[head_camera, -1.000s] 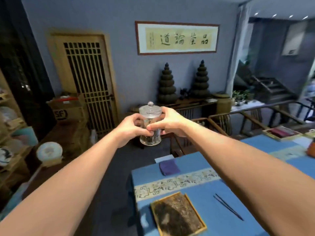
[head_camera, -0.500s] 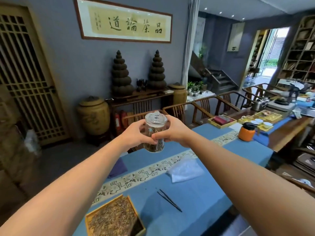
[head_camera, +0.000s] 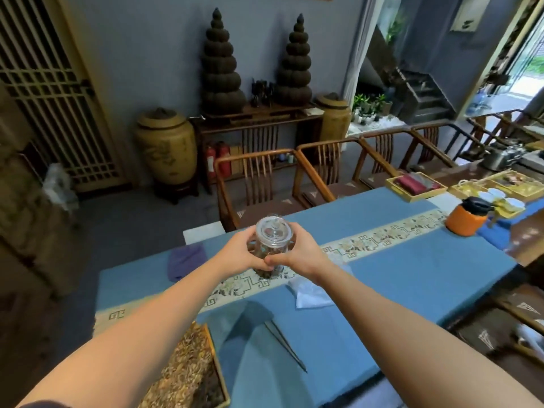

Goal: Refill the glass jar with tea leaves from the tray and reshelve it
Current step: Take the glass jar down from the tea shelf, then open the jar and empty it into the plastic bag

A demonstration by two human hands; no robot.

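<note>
Two hands on the job: your left hand (head_camera: pixel 240 251) and right hand (head_camera: pixel 300 252) are both wrapped round the small clear glass jar with its knobbed glass lid (head_camera: pixel 272 245), fingers curled closed against its sides, thumbs meeting at the near side. Lid on. Jar upright, a shallow layer of dark tea leaves visible in its lower part. You hold it over the cream patterned runner band (head_camera: pixel 379 238) that crosses the long table covered in blue cloth (head_camera: pixel 412 275); whether the base touches the runner or sits just above it cannot be told.

Taking the jar as landmark: the gold-rimmed rectangular tray of brown loose tea leaves (head_camera: pixel 188 375) lies nearer you and to the left, at the table's near edge, partly behind your left forearm. Thin dark tweezers (head_camera: pixel 287 346) lie on the cloth nearer you, slightly right. A crumpled white sheet, paper or plastic (head_camera: pixel 312 293), sits just right of the jar, under your right wrist. A folded purple cloth (head_camera: pixel 185 260) lies to its left. A round orange canister with a black lid (head_camera: pixel 466 216) stands well to the right, on the runner's far end. Wooden chairs (head_camera: pixel 256 184) line the table's far side beyond the jar.
</note>
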